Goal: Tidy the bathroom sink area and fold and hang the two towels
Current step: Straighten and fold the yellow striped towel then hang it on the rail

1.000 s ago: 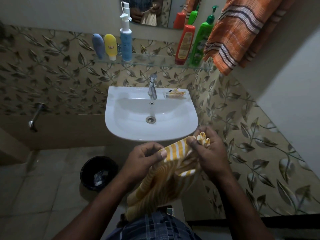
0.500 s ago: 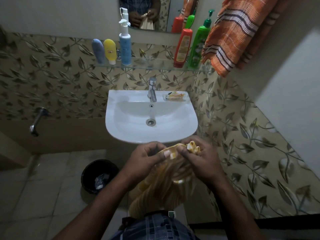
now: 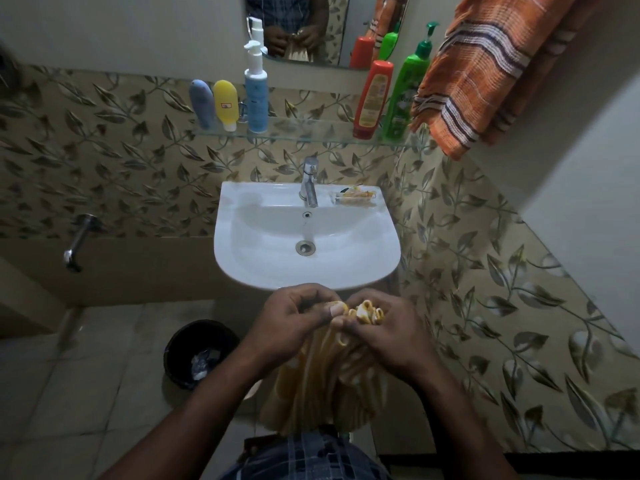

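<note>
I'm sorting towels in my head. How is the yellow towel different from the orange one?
The yellow towel is bunched in the left hand and right hand; the orange towel hangs loose up high. The yellow towel has white stripes; the orange towel has dark and white ones. Both are striped.

A small home bathroom. A white washbasin (image 3: 263, 237) with a tap (image 3: 309, 183) hangs on leaf-patterned tiles (image 3: 121, 161), below a mirror (image 3: 346, 29) and a glass shelf (image 3: 311, 130) of toiletry bottles (image 3: 256, 98).

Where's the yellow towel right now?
Head view, lower centre: the yellow towel hangs bunched between the left hand and right hand, just in front of the sink.
</note>
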